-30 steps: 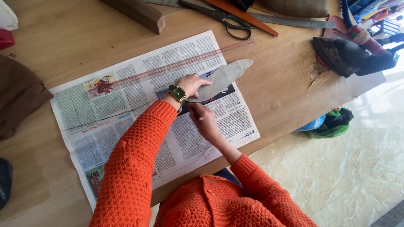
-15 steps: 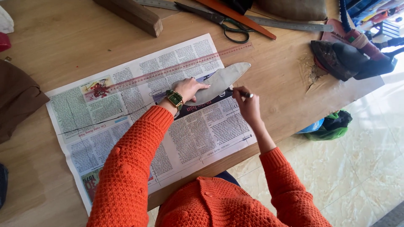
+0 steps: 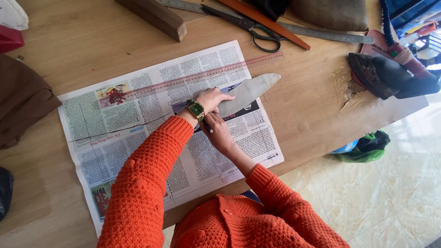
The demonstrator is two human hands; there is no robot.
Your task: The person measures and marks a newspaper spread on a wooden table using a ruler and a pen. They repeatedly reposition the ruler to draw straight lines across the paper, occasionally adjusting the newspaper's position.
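The left hand presses flat on the grey template; the right hand grips a pen. Easing that pressure could let the template slide over the newspaper, skewing the line.

Left hand covers the near end of the grey leaf-shaped template; that end's outline is unseen. Right hand tucks under the left wrist; the slim tool in its fingers shows only a pale tip, kind unclear. Transparent ruler faint over newspaper, markings too small to read. Brown cloth cut by left edge. Dark thing at lower left mostly out of frame. Steel ruler partly under the orange strip. Green bag half hidden behind the bench edge.
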